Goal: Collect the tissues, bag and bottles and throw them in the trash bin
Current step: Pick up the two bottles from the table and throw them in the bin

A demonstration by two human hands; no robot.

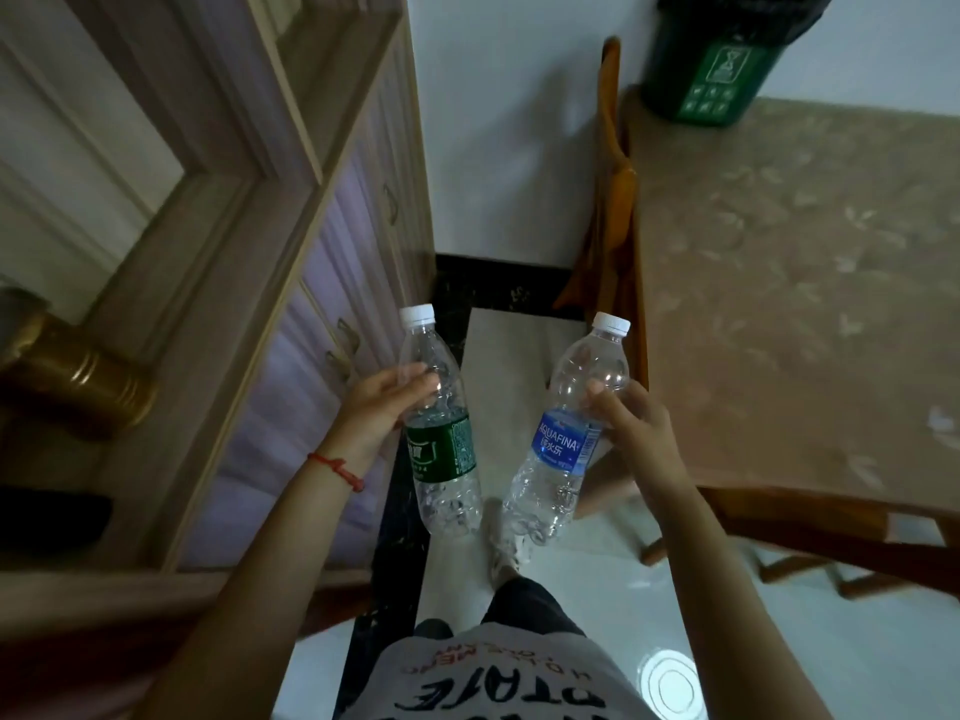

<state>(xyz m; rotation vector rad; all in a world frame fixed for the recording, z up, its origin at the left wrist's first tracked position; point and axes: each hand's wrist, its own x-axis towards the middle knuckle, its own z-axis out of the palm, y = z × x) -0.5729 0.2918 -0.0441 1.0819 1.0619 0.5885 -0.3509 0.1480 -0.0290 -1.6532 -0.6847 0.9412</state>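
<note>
Two capped bottles, green-labelled bottle (440, 433) in left hand (382, 407), blue-labelled bottle (563, 439) in right hand (631, 423).

**A bottle in each hand**

Left hand (382, 402) grips the green-label bottle (441, 428), right hand (631, 420) the blue-label bottle (569, 433), both capped, held above the tiled floor (597, 589). Green trash bin (711, 70) stands on the table (805, 304), far right.

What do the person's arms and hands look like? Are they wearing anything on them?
Both arms are bare, with no sleeves reaching the forearms. The left hand has a thin red string bracelet knotted around its wrist. The right hand wears nothing: no ring, watch or glove shows.
</note>
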